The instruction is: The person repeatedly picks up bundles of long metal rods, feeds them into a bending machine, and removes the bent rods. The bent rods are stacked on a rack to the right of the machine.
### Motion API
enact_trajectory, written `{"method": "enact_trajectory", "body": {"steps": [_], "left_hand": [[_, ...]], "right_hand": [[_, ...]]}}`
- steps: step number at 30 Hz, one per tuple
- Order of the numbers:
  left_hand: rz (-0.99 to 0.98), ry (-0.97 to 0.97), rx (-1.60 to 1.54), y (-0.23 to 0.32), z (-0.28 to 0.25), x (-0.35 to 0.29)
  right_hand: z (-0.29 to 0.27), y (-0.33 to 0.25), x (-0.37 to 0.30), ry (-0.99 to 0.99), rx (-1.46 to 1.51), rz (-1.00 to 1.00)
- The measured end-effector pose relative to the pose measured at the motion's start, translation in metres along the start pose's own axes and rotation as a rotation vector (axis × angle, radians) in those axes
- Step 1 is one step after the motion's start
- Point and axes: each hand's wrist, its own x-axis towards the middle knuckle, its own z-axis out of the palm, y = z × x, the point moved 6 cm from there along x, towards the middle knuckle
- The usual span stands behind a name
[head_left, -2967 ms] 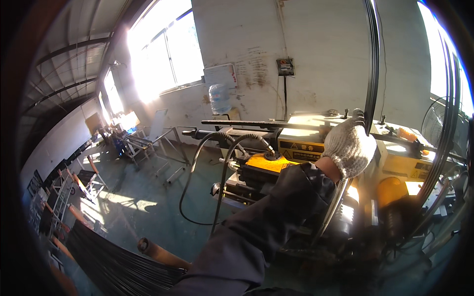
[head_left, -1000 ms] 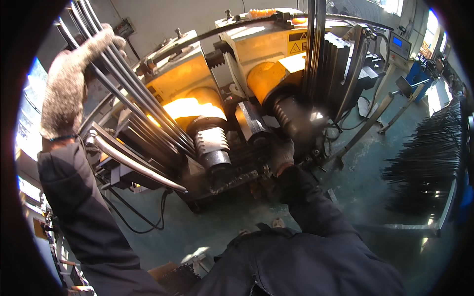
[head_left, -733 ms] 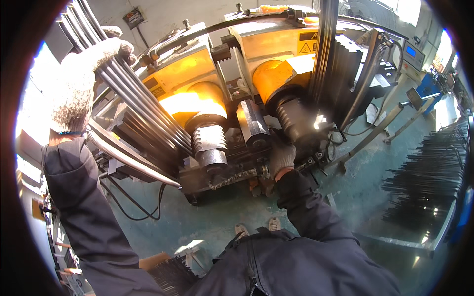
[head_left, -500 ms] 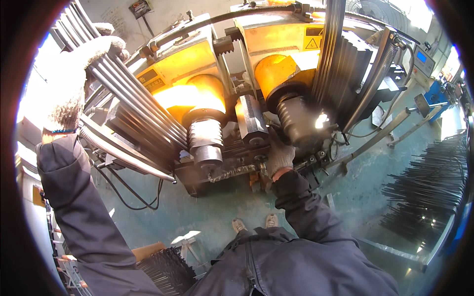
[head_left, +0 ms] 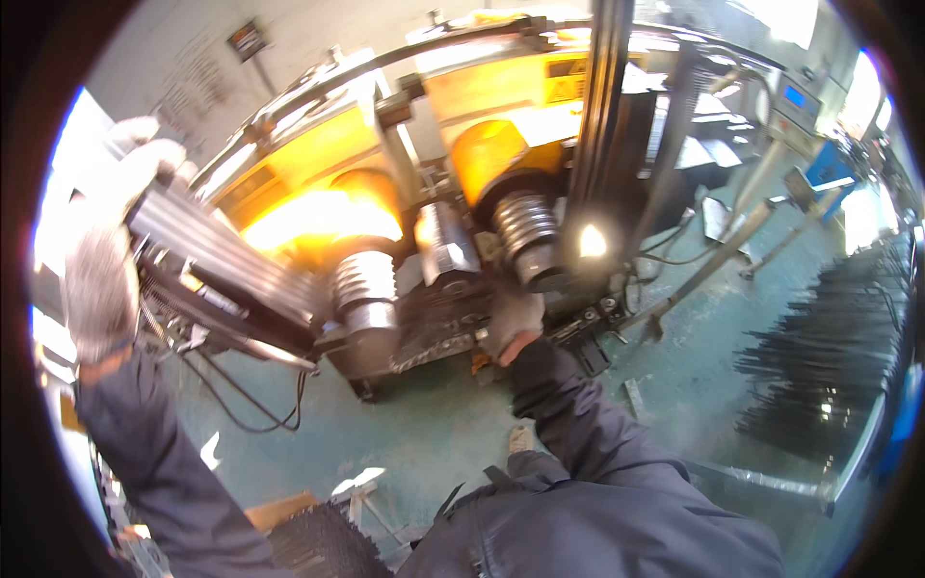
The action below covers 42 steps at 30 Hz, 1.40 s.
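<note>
My left hand [head_left: 101,260], in a pale knit glove, is raised at the left. Its fingers curl over the upper end of a slanting bundle of metal rods [head_left: 226,246], smeared by motion. The bundle runs down towards a ribbed metal cylinder [head_left: 366,289] on a yellow machine [head_left: 318,154]. My right hand [head_left: 514,320], also gloved, reaches in low at the machine's front, below a dark metal block [head_left: 446,246] and beside a second ribbed cylinder [head_left: 526,236]. Blur and shadow hide the right fingers, so I cannot tell what they touch.
An upright bundle of rods [head_left: 599,116] stands on the machine's right side. Many thin dark rods [head_left: 819,337] lie on a rack at the right. Another dark pile [head_left: 323,539] is near my left leg. Cables [head_left: 246,414] hang by the machine; a control box [head_left: 796,104] stands far right.
The view has shifted and blurred. My left hand has gone from partway along the rod bundle to its upper end, and the bundle looks shorter. My right hand stays low at the machine.
</note>
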Motion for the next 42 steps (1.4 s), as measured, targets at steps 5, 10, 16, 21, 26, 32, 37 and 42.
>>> {"method": "enact_trajectory", "body": {"steps": [5,10,16,21,26,32,37,42], "left_hand": [[-0.225,0.22,0.059,-0.002,-0.043,-0.108],[-0.266,0.323,-0.202,-0.057,-0.056,-0.234],[-0.89,0.288,-0.669,-0.178,0.093,-0.408],[-1.559,-0.041,-1.218,-0.2,0.342,-0.634],[-1.795,-0.492,-1.196,-0.128,0.427,-0.714],[-1.255,-0.227,-1.036,-0.056,0.435,-0.588],[-1.061,-0.014,-1.066,-0.001,0.438,-0.566],[-1.138,0.22,-0.966,0.025,0.395,-0.642]], "right_hand": [[-0.069,-0.032,-0.076,-0.037,0.276,0.007],[-0.242,-0.032,-0.182,0.236,0.377,0.355],[-0.492,-0.14,-0.344,0.844,-0.155,0.0],[-0.648,-0.291,-0.407,1.135,-0.741,-0.226],[-0.79,-0.369,-0.365,1.095,-1.327,-0.158],[-0.99,-0.295,-0.265,0.998,-1.719,0.26],[-1.112,-0.308,-0.157,0.88,-1.888,0.366],[-1.02,-0.191,-0.154,0.782,-1.806,-0.218]]}}
